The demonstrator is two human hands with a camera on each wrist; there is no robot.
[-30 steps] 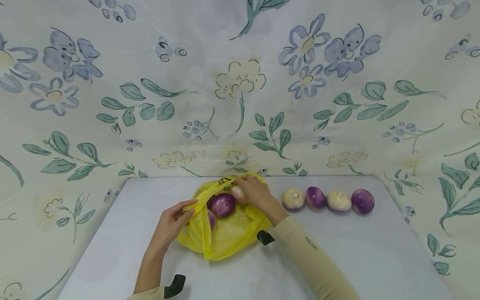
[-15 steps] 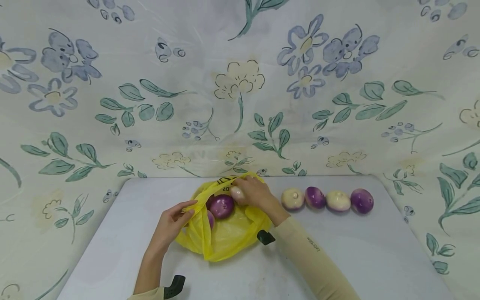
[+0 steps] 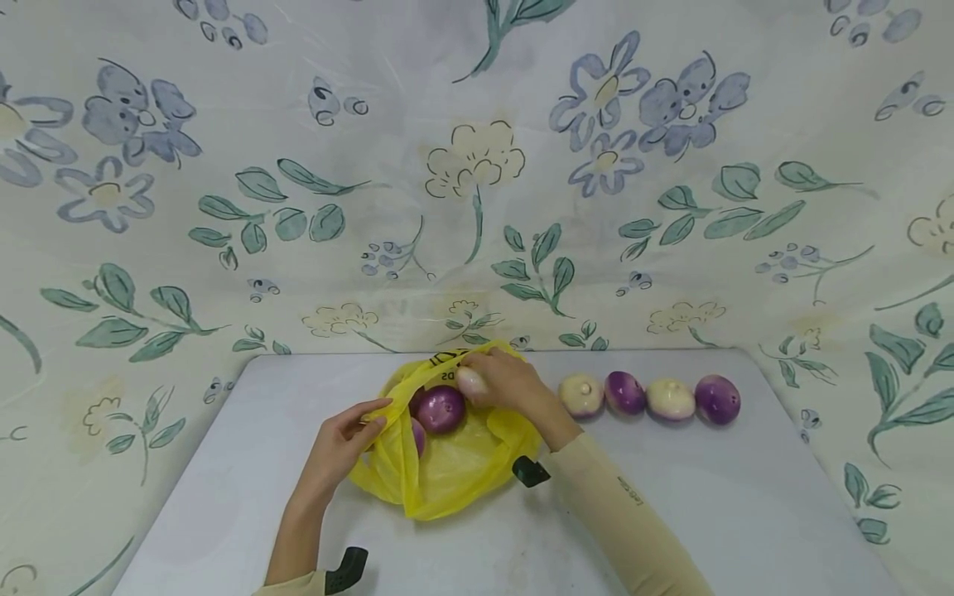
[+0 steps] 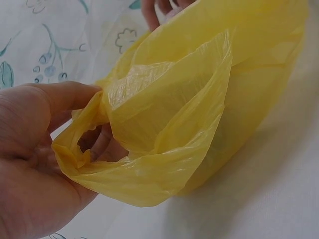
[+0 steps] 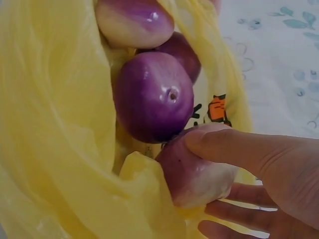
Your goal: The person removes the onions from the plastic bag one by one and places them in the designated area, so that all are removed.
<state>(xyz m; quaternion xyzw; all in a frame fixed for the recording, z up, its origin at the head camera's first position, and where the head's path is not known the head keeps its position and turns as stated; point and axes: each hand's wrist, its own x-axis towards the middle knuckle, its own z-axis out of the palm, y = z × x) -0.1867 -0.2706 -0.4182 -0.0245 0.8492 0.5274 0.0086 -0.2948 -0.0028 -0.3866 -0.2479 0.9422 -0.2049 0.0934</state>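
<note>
A yellow plastic bag [image 3: 447, 480] lies with its mouth open on the white table. My left hand [image 3: 339, 443] pinches the bag's left edge between thumb and fingers; in the left wrist view the thin plastic [image 4: 149, 174] loops past the fingers. My right hand [image 3: 510, 382] is inside the bag's mouth at the far right and holds a pale purple-and-white turnip [image 5: 199, 169], the thumb on top and fingers below. Beside it in the bag sits a glossy dark purple turnip [image 3: 441, 409]. Another purple-and-white turnip [image 5: 134, 22] shows behind it, with a darker one [image 5: 182, 55] partly hidden.
Right of the bag, a row of turnips stands near the table's back edge: a cream one [image 3: 581, 396], a purple one [image 3: 624, 393], another cream one [image 3: 671, 400] and a purple one [image 3: 718, 400]. A flower-patterned cloth [image 3: 402, 165] hangs behind the table [image 3: 715, 505].
</note>
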